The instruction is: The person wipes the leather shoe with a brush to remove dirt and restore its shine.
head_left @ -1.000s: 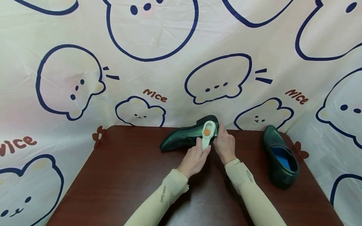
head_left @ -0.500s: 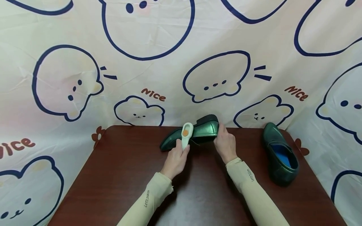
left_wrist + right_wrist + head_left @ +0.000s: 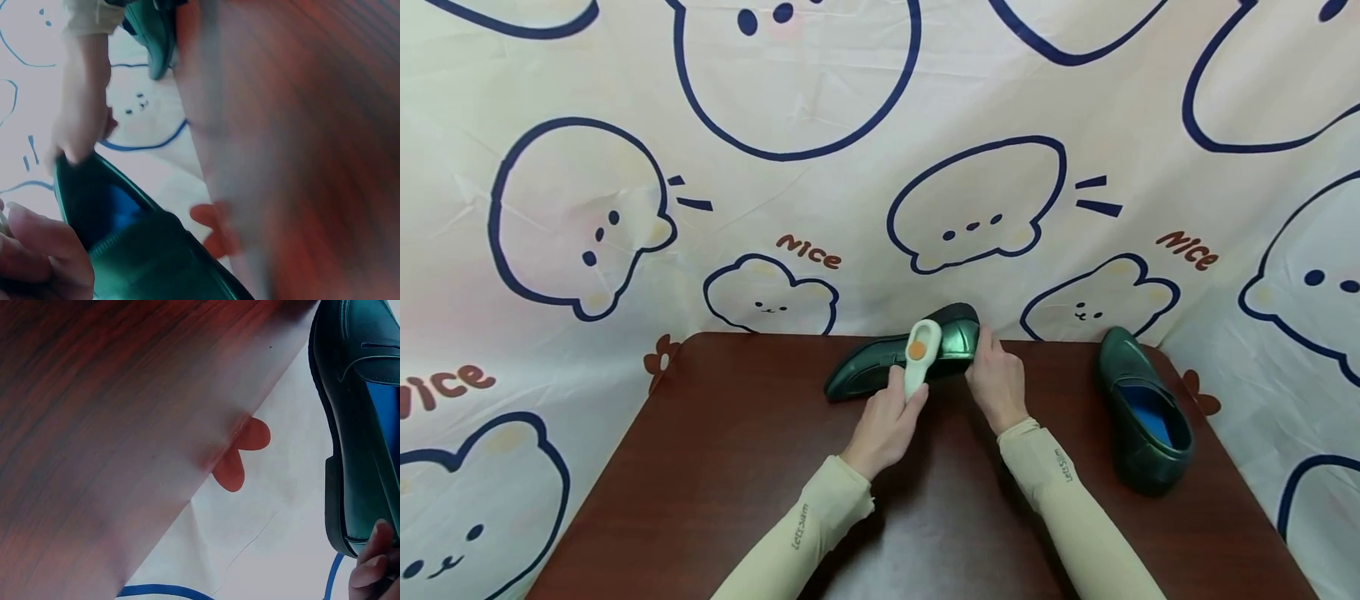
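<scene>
My left hand [image 3: 882, 425] holds a white long-handled tool [image 3: 922, 343] with a round orange spot, its broad end against the side of a dark green loafer [image 3: 865, 371]. The tool's working face is hidden. Tipped on its side, the loafer points its toe left and has its heel raised. My right hand [image 3: 997, 383] grips the heel end. In the left wrist view the right hand [image 3: 81, 119] pinches the rim of the loafer's opening [image 3: 94, 194], which shows a blue insole. Right-hand fingers [image 3: 375, 562] show at the heel in the right wrist view.
A second green loafer [image 3: 1144, 417] stands upright near the right edge of the brown table [image 3: 737, 467]. A cloth backdrop [image 3: 850, 208] printed with cartoon bears hangs right behind the table's far edge and along its sides.
My left hand slid the tool from the heel leftward to the loafer's middle, then partway back right. The right hand and the loafer stay nearly in place.
</scene>
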### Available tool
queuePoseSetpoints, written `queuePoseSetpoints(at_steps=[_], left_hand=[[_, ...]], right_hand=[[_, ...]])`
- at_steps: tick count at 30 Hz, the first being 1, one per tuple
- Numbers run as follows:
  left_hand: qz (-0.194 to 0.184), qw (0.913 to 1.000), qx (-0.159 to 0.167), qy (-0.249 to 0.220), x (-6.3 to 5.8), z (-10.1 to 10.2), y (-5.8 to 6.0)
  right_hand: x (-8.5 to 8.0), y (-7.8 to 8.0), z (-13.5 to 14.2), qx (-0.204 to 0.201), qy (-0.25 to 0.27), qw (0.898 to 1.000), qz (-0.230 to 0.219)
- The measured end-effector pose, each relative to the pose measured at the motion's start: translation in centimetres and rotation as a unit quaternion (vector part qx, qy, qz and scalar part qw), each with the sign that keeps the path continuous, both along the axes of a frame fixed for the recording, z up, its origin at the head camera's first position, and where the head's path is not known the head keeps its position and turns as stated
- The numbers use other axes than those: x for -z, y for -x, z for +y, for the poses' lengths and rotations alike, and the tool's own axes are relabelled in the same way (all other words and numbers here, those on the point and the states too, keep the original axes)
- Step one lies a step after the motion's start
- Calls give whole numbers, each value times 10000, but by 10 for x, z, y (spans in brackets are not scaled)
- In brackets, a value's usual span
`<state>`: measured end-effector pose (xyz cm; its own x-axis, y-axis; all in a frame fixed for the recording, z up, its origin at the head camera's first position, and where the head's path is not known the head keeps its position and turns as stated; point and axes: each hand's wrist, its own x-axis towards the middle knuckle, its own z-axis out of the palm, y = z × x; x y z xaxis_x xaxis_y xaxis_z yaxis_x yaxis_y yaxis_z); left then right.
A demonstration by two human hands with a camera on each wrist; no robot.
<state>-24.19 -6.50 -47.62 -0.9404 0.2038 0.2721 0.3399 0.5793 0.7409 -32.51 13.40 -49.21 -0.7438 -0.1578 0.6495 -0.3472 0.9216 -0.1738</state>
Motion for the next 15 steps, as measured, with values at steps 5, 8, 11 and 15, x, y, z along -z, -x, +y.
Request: queuePoseSetpoints(at_steps=[5,8,11,15], left_hand=[[10,9995,314,5,-12,21,5],[-92,9990,444,61,-15,32,7],[-185,9988,447,74,-13,40,9],[-190,9994,300,-15,-7,47,12]], right_hand=[[1,1,-1,-11,26,9998,177],[3,-1,-2,-63,139,9996,251],[3,-1,-3,-78,216,9994,269],[2,0,-3,-75,260,9992,305]])
